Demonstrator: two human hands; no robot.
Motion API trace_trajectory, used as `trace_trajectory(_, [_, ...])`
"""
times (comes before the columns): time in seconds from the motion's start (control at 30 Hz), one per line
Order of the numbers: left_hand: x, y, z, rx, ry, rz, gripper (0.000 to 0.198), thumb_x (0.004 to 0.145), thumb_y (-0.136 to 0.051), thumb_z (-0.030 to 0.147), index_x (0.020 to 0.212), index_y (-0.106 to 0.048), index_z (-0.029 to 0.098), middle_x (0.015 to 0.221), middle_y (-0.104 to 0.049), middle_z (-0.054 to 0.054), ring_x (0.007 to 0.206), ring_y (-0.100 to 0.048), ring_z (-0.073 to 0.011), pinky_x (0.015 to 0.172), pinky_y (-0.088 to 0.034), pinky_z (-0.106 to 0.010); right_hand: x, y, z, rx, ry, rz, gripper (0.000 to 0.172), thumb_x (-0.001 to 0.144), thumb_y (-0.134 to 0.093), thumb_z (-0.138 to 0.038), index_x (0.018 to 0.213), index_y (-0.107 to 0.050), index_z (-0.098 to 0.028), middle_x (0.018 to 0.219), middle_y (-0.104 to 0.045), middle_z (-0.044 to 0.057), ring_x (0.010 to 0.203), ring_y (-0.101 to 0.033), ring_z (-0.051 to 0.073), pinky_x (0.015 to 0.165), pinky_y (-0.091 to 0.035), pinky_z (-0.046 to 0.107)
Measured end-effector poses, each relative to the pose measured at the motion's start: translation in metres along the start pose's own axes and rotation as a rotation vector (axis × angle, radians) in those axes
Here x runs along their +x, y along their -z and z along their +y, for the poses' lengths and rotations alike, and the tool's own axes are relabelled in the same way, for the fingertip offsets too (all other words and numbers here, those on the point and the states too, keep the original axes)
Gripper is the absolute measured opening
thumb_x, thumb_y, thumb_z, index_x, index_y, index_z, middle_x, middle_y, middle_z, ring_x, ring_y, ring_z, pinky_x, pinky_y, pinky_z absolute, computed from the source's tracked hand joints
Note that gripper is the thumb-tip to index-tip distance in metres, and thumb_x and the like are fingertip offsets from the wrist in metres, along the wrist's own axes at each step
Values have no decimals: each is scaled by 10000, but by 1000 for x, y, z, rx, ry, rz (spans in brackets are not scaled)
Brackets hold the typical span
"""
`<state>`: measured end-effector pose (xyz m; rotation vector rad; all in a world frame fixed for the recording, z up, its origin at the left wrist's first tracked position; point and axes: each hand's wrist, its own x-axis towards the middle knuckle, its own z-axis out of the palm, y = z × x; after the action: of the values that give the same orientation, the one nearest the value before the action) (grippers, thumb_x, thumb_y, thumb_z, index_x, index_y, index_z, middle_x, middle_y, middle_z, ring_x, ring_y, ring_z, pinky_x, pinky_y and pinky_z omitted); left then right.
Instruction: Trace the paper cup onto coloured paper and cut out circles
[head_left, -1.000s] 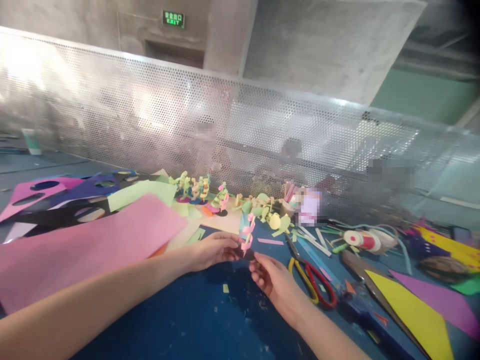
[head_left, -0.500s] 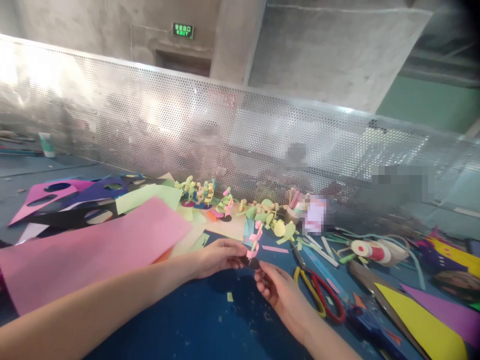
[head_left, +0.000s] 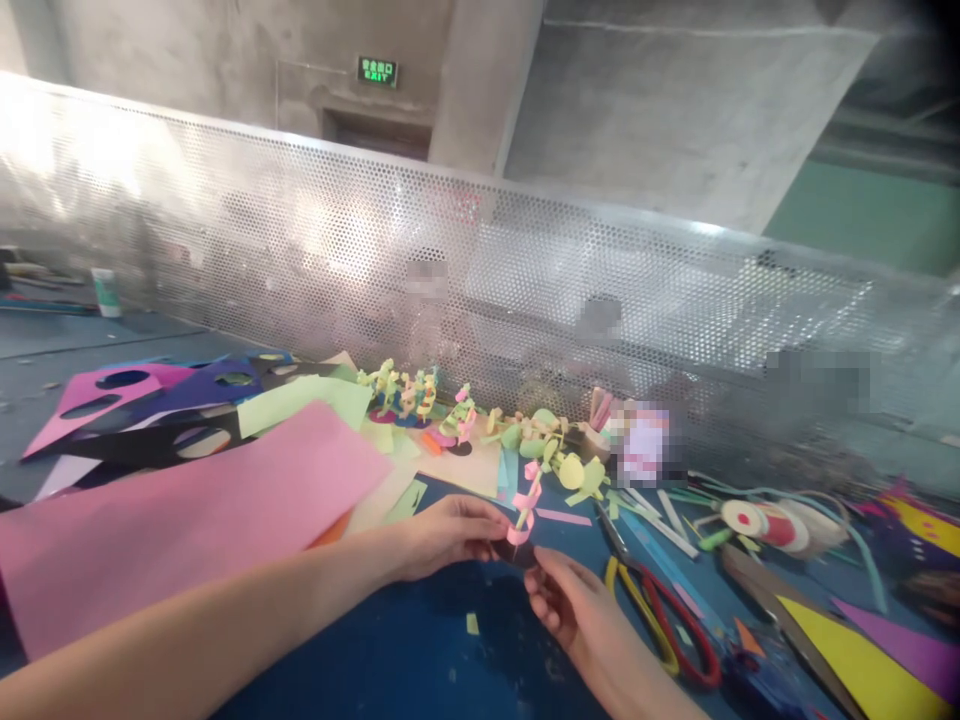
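Between my two hands is a small paper craft: a pink paper spiral (head_left: pixel 523 512) winds up a thin pale stem that rises from a dark round paper base (head_left: pixel 517 553). My left hand (head_left: pixel 454 535) pinches the left edge of that base. On its right edge, the fingertips of my right hand (head_left: pixel 566 598) are closed. The stem leans slightly to the right. Beyond my hands stand several similar paper crafts (head_left: pixel 409 395) on coloured round bases. A pair of scissors (head_left: pixel 664 610) with one red and one yellow handle lies right of my right hand.
Pink paper (head_left: pixel 202 510) and cut-out sheets (head_left: pixel 120 390) cover the left side. Yellow paper (head_left: pixel 862 650), a white-and-red spool (head_left: pixel 761 522) and strips lie on the right. A perforated metal panel (head_left: pixel 315 260) runs along the back.
The whole view has shifted slightly, so things appear lower and further right. Both hands keep their hold on the paper base.
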<state>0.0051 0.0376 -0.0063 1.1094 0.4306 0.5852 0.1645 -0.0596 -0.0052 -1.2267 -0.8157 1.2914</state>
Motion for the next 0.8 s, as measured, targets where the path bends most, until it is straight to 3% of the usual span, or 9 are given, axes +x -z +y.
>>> trace_trajectory(0.47, [1, 3, -2, -8, 1, 3, 174, 680, -750, 258, 783, -713, 122, 749, -651, -40, 615, -543, -80, 664, -410, -222, 4, 0, 1, 31, -94, 84, 312, 587, -795, -447, 592, -638, -177, 598, -617, 20, 468, -517, 88, 397, -398, 176])
trace_trajectory(0.8, [1, 2, -1, 56, -3, 3, 257, 608, -796, 288, 788, -712, 126, 794, -663, -52, 739, -596, -138, 790, -433, -304, 6, 2, 4, 58, -78, 69, 302, 590, -800, -433, 636, -653, -173, 591, -620, 14, 474, -529, 86, 409, -404, 167])
